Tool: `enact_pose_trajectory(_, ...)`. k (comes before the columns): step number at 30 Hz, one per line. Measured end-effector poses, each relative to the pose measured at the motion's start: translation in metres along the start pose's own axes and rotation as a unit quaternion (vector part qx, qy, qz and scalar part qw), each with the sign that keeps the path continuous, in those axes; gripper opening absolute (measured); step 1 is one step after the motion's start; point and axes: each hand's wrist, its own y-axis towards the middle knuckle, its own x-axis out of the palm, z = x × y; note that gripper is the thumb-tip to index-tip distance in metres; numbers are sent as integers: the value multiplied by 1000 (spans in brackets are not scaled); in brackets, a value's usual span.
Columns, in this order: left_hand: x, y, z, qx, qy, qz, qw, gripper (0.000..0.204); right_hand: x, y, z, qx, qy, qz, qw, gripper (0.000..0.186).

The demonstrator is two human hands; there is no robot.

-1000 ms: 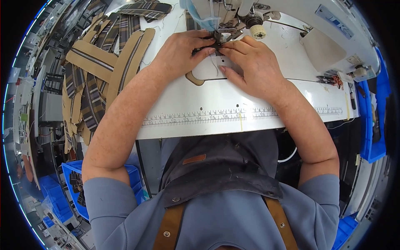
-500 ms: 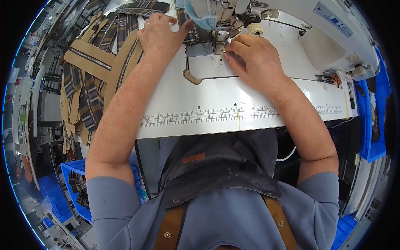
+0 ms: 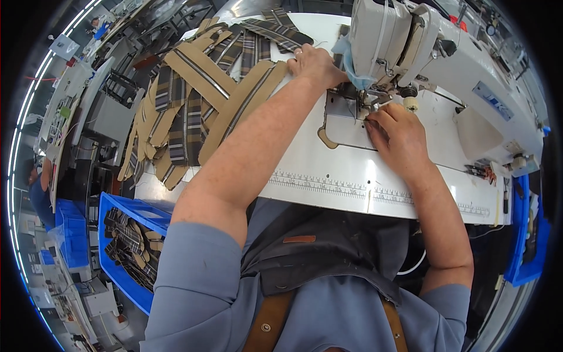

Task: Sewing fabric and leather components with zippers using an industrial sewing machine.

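Note:
A white sewing machine stands on the worktable at the upper right. My right hand is beside its needle and presser foot, with thumb and forefinger drawn together in a pinch. Whatever lies between those fingertips is too small to make out. Left of the machine head, my left hand rests on the work surface, its thumb stretched apart toward the foot. Dark fabric shows under the machine beside that thumb, partly hidden by a light blue cloth-like piece. A plaid zippered strip lies beyond my left fingers.
Tan and plaid zippered strips are heaped left of my left forearm. A printed ruler runs along the near table edge. One blue bin with more pieces stands at the left, another blue bin at the right.
The view has swung left, so the table and machine sit farther right and lower. Both hands keep about the same places beside the machine, the right one still pinched by the needle.

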Motion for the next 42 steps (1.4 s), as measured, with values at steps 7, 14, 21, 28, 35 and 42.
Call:
enact_pose_trajectory(7,18,40,-30,158,-98,70,980,50,0,2,-2,0,7,-7,1000,15)
enact_pose_trajectory(14,-23,80,-86,-41,-351,147,924,45,-1,5,-5,11,6,-40,999,17)
enact_pose_trajectory(21,-28,74,-125,9,21,337,941,58,1,2,-1,16,9,-41,999,16)
enact_pose_trajectory(28,-80,2,-134,64,261,20,963,90,1,1,-1,19,11,-39,999,15)
enact_pose_trajectory(35,-89,-24,-121,59,175,-21,983,72,5,-2,1,18,8,-31,999,15)
enact_pose_trajectory(42,-92,-104,-80,221,-136,17,965,32,-8,-4,-11,11,201,-66,977,25)
